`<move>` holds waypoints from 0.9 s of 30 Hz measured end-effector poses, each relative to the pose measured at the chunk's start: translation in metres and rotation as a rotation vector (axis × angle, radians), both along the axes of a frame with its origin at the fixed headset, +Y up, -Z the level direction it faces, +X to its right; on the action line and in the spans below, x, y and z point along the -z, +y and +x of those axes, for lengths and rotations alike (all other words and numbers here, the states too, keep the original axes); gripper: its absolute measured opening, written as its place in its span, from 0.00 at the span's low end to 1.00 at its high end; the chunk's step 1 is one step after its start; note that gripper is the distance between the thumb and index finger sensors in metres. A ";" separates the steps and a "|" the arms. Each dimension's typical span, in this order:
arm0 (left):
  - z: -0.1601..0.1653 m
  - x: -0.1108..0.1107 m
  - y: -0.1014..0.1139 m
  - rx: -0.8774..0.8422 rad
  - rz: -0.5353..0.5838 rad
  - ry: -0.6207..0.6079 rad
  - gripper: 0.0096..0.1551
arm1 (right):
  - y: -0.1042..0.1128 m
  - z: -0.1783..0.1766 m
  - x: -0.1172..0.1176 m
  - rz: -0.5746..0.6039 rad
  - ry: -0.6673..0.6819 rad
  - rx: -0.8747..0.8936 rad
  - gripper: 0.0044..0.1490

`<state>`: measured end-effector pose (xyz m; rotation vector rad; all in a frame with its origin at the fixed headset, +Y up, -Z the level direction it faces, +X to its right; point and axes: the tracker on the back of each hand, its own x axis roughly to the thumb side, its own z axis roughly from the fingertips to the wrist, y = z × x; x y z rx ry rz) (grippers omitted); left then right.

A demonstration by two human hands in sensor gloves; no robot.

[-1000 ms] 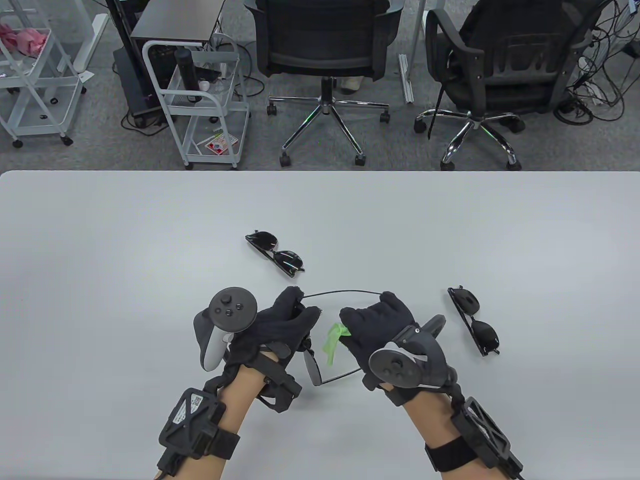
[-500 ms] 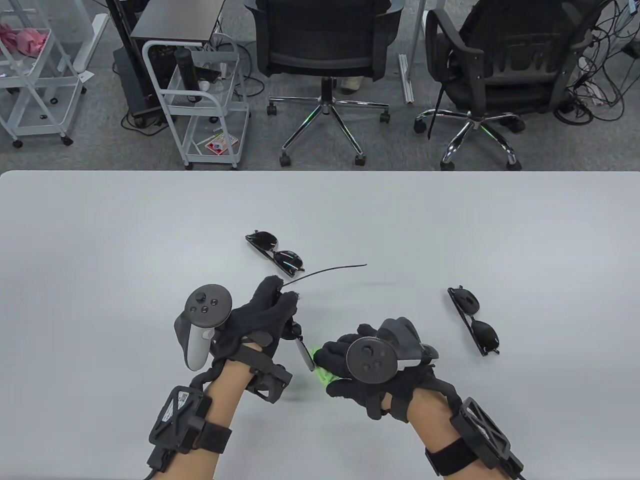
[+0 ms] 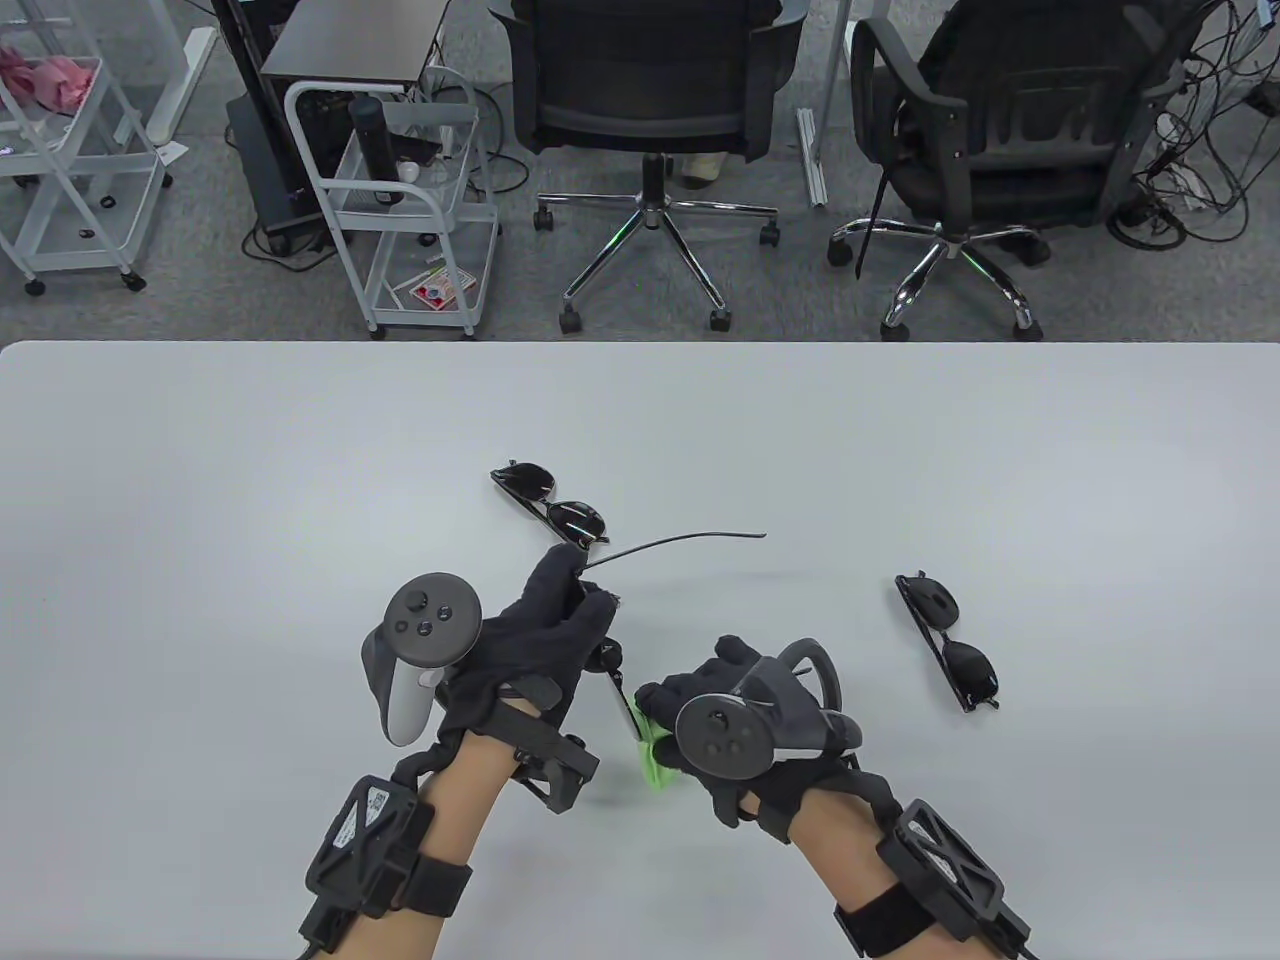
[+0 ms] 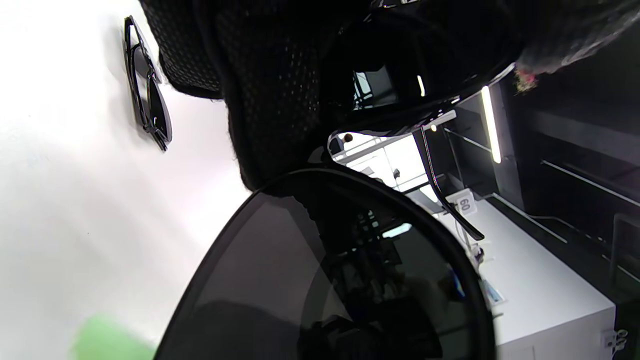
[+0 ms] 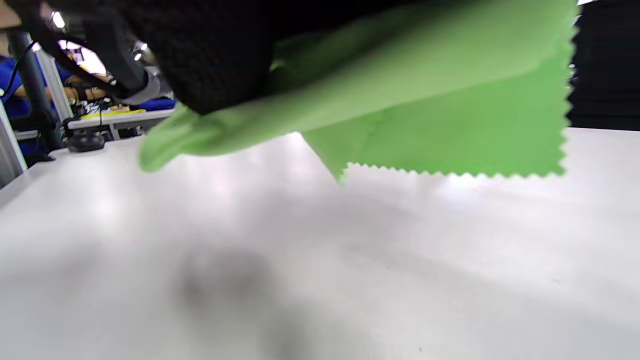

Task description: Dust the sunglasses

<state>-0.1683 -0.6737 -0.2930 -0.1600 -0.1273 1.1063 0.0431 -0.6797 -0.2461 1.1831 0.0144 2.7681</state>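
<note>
Table view: the left hand [image 3: 545, 640] has its fingers [image 3: 560, 575] curled round a dark-lensed, thin black-framed pair of sunglasses [image 3: 610, 680], raised above the pale grey worktop [image 3: 200, 500], one temple arm pointing right. The right hand [image 3: 720, 700] pinches a bright green zigzag-edged cloth [image 3: 652, 750] against the near lens. Two folded black sunglasses [image 3: 550, 507] [image 3: 948, 640] lie beyond.

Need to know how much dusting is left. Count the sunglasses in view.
3. One pair is held in the left hand, one pair lies just beyond that hand, and one pair lies to the right of the right hand.
</note>
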 end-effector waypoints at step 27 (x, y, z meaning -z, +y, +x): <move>0.027 0.005 -0.041 -0.067 -0.342 -0.278 0.65 | 0.014 0.000 -0.009 0.363 0.064 -0.095 0.30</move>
